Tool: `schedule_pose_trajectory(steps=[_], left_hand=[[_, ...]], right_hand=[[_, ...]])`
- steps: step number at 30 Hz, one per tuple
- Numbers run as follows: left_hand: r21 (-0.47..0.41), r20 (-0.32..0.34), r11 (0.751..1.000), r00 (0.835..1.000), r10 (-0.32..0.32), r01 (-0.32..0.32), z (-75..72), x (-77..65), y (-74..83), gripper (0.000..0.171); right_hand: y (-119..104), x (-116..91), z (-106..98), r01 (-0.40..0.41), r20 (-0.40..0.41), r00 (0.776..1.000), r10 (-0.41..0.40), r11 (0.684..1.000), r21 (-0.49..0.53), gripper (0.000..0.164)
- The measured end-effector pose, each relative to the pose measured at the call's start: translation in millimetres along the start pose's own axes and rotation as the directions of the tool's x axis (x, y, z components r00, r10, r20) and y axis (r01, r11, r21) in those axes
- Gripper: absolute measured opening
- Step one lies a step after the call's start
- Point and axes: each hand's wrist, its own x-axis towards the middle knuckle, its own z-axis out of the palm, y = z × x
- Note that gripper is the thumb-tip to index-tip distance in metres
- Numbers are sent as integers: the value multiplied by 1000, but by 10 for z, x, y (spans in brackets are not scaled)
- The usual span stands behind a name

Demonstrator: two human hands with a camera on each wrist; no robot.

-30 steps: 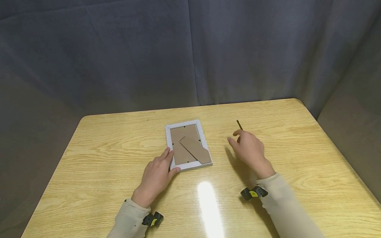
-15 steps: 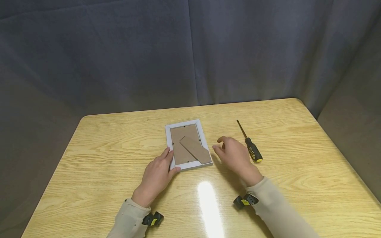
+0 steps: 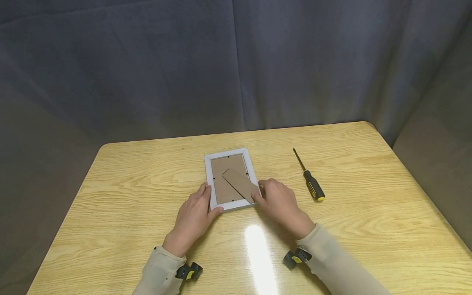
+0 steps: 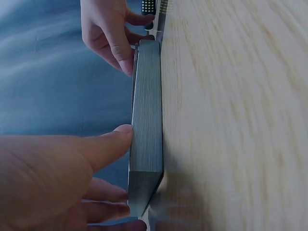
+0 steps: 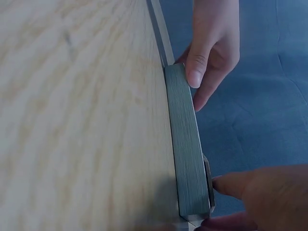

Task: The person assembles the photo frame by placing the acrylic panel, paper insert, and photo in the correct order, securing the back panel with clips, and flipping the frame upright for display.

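A picture frame (image 3: 236,205) with a pale grey rim lies back side up on the table. Its brown backboard (image 3: 220,188) carries a slanted stand flap (image 3: 237,183), folded flat. At the near left corner my left hand (image 3: 191,217) grips the rim, thumb on the near edge and fingers along the left side. My right hand (image 3: 280,205) pinches the near right corner, its thumb on the flap's wide end. Both wrist views show the frame's side edge low against the table; in the right wrist view some right fingertips are hidden behind the corner.
To the right of the frame lies a screwdriver (image 3: 313,186) with a black and yellow handle, its tip pointing away. The wooden table (image 3: 129,196) ends at a dark grey curtain (image 3: 166,73). A bright reflection shines on the near tabletop.
My right hand has moved left from over the screwdriver, uncovering it, and has taken hold of the frame's near right corner. The left hand and the frame stay nearly still.
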Motion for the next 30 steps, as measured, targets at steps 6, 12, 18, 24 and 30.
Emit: schedule_pose_trajectory(steps=[6, 12, 18, 24, 30], left_hand=[[-31, 35, 997, 997, -64, 65, -1, -5, -15, 81], [-58, 51, 996, 996, -70, 73, 14, -11, -8, 79], [-148, 51, 986, 996, -69, 76, 44, -15, 14, 83], [-217, 35, 974, 998, -54, 60, 47, -12, 28, 84], [-265, -29, 963, 998, -53, 44, -1, 12, 78, 82]], right_hand=[[-22, -11, 14, -2, 17, 1000, 2, 1000, -12, 30], [-33, -13, 37, -1, 27, 1000, 1, 1000, 6, 31], [-43, -4, 48, -2, 38, 999, 0, 999, 51, 26], [-29, -11, 28, -4, 51, 999, -1, 995, 97, 31], [3, 8, 5, -30, 90, 996, 13, 981, 190, 30]])
